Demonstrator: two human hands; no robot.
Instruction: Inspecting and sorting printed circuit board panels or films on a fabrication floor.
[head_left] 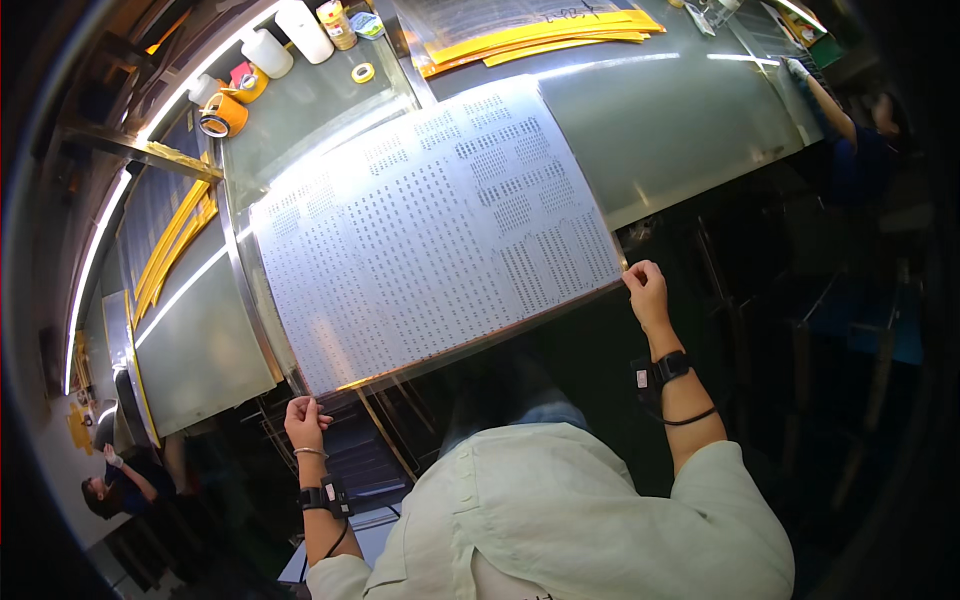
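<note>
A big thin sheet (435, 225) full of tiny holes lies on the metal table (680, 120). Its long side runs from 8 to 2 o'clock. The left hand (305, 420) pinches the near left corner. The right hand (647, 290) pinches the near right corner. Both are equally close.

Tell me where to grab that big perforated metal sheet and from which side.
Take the perforated metal sheet at its two near corners, coming from the near edge that overhangs the table. It is wide, thin and flat, so spread hands steady it, as the left hand and right hand do.
</note>
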